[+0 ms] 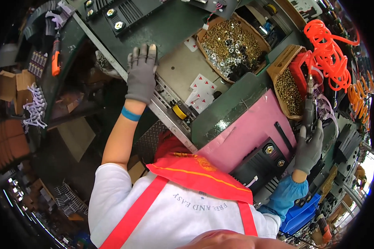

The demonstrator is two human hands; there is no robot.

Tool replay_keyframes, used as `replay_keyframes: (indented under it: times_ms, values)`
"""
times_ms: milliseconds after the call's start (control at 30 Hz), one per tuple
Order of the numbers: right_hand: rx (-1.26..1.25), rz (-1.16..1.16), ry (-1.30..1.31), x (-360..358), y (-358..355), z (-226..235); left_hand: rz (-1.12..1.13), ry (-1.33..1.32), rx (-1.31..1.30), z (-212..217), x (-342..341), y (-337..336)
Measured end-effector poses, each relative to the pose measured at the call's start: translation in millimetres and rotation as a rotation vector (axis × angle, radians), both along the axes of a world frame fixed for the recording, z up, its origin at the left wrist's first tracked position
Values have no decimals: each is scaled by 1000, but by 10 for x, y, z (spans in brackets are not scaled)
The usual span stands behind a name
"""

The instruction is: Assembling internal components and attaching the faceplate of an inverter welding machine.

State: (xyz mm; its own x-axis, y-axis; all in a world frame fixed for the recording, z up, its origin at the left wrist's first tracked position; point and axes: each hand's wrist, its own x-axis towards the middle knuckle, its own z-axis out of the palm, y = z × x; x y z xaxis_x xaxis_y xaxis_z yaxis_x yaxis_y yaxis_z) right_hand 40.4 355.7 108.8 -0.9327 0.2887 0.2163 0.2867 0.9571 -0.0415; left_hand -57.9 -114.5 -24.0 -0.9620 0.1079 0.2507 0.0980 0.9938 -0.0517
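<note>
My left hand (141,74), in a grey glove, rests with its fingers stretched out across the metal edge of the green bench, holding nothing. On the right, my gloved right hand (309,151) has its fingers around the near end of a dark grey air screwdriver (308,111). An orange coiled hose (329,54) lies beyond the tool's metal end. Left of that hand, a black ribbed housing (259,161) with brass-coloured fittings rests on a pink mat (241,128). The palm side of the right hand is hidden.
A carton of mixed nuts and washers (232,45) stands at the back, with a second box of brass-coloured hardware (289,91) beside the tool. Playing cards (200,93) and a yellow tape measure (179,112) lie in the bench recess. More black housings (129,18) sit at the far left.
</note>
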Motion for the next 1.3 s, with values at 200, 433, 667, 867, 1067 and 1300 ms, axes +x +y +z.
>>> replay_keyframes:
  times_ms: [200,433,667,867,1067,1300]
  values:
    - [166,116,207,-28,-166,116,-48,18,90,15,-326,-462]
    - [46,362,219,-25,-325,245,-109,8,130,4,-731,-1010]
    - [-107,535,2,-265,-662,405,-62,-28,127,-42,-806,-1027]
    - [-4,871,-95,-1378,-1441,256,-6,106,61,-152,-922,-1221]
    - [157,674,-362,-3182,-2040,-468,26,104,78,-63,-1014,-1134]
    - [-10,315,-281,-4527,-2342,-1287,89,87,124,106,-896,-993]
